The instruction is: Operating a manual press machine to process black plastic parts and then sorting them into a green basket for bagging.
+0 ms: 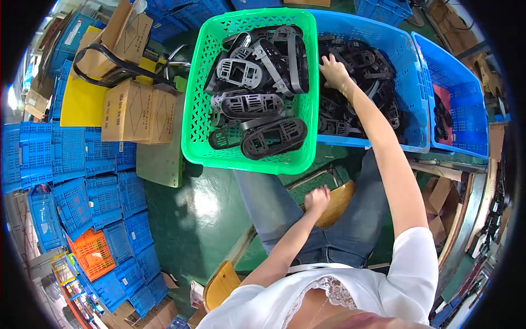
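Observation:
My right hand reaches over the near-full blue crate, close to the rim of the green basket. Its fingers are stretched and slightly apart, above the dark plastic parts heaped there; whether they touch one I cannot tell. My left hand is curled closed over my lap, below the basket, with nothing showing in it. Inside the green basket lie several oval slotted plastic frames, among them a black one and a grey one.
Another blue crate at the right holds a few dark parts. Cardboard boxes and a yellow board are at the left. Stacked blue crates and an orange crate line the left side. A wooden stool stands beside me.

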`<state>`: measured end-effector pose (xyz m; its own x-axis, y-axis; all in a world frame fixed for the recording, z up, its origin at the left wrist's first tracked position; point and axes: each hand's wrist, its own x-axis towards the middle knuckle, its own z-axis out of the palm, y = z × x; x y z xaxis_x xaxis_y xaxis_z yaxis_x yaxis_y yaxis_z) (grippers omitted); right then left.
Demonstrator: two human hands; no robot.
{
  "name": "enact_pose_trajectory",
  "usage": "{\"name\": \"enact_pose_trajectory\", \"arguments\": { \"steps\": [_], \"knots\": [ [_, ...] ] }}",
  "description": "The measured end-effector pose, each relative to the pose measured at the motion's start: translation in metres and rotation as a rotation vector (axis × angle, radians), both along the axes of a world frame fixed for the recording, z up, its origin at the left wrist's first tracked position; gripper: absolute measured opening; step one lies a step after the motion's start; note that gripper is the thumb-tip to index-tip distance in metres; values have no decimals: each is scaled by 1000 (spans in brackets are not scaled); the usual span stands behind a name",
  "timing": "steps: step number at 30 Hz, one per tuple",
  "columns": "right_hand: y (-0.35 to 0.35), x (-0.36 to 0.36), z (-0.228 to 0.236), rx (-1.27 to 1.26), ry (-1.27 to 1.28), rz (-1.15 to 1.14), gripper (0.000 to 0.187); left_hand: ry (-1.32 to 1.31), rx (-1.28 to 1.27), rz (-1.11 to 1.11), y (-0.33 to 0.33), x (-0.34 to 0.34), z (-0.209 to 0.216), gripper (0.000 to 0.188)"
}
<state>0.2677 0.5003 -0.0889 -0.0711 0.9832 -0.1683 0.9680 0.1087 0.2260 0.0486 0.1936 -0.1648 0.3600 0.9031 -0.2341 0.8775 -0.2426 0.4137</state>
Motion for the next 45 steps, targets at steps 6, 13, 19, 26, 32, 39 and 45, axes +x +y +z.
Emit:
{"name": "enact_pose_trajectory", "arguments": {
  "steps": [6, 13, 19, 26, 32, 39, 45],
  "knots": [
    [-31, 24, 29, 153, 452, -48, 64, -35, 9, 10, 1, -2, 0, 36],
    [-61, 72, 101, 494, 1321, -406, 56, -20, 6, 28, -1, -4, -3, 37],
    [-40, -21, 229, 665, 869, 269, 53, -22, 24, 46, -2, -6, -8, 39],
    [38, -123, 200, 25, 545, 434, 74, -14, 22, 24, -2, 4, -2, 40],
    [41, -98, 205, 44, 820, 560, 78, 9, 27, 34, -3, -2, -10, 40],
    [18, 49, 152, 508, 1397, -11, 47, 19, 50, 7, -2, 0, -7, 36],
    [-27, 106, 13, 257, 568, -256, 89, -28, 79, -11, -4, 8, -5, 35]
  ]
}}
